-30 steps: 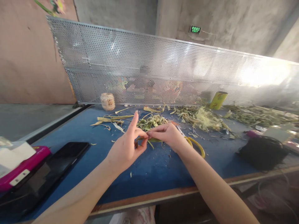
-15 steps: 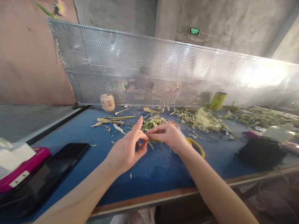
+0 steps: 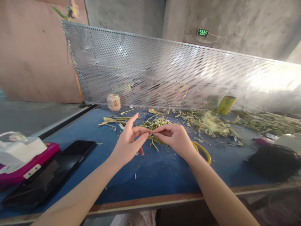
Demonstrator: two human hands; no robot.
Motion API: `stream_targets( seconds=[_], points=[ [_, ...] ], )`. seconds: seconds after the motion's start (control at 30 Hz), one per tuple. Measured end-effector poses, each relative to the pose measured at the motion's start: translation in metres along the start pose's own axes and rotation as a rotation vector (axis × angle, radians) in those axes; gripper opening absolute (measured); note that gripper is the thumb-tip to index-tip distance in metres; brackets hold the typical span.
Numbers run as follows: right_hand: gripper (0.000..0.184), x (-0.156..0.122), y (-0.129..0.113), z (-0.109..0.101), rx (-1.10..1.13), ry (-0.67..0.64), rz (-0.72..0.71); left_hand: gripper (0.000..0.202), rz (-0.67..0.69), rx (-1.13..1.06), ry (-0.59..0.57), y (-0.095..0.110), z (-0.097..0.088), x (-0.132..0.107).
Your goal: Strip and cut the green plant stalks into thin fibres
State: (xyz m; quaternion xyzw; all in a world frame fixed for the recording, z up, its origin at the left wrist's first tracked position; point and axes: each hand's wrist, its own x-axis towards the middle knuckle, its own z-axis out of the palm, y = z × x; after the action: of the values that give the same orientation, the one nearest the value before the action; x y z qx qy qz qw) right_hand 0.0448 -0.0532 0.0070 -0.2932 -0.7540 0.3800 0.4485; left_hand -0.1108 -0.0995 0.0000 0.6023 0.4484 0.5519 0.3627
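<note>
Two fingertip pinches, left hand [image 3: 127,145] and right hand [image 3: 176,140], grasp a barely visible scrap [image 3: 151,132] near the pile [image 3: 161,121], presumably light, soft, fragile, best held by its ends.

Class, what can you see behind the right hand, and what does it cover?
Behind the right hand, a plant heap shows on the table; its nearest part is covered. A yellow loop curves out beside the hand; the rest of it is hidden.
</note>
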Motion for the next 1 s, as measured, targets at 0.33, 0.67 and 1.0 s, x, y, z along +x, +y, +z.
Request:
stream_targets(
  seconds=[0.33, 0.67, 1.0],
  points=[
    [0.018, -0.005, -0.002, 0.002, -0.383, -0.013, -0.355, 0.070, -0.375, -0.356, -0.094, 0.002, -0.003, 0.007],
    [0.019, -0.007, -0.002, 0.000, -0.456, -0.036, -0.475, 0.074, -0.526, -0.517, -0.224, -0.004, -0.011, 0.010],
    [0.015, -0.004, 0.001, 0.000, -0.432, -0.063, -0.373, 0.068, -0.566, -0.491, -0.180, -0.002, -0.009, 0.013]
  ],
)
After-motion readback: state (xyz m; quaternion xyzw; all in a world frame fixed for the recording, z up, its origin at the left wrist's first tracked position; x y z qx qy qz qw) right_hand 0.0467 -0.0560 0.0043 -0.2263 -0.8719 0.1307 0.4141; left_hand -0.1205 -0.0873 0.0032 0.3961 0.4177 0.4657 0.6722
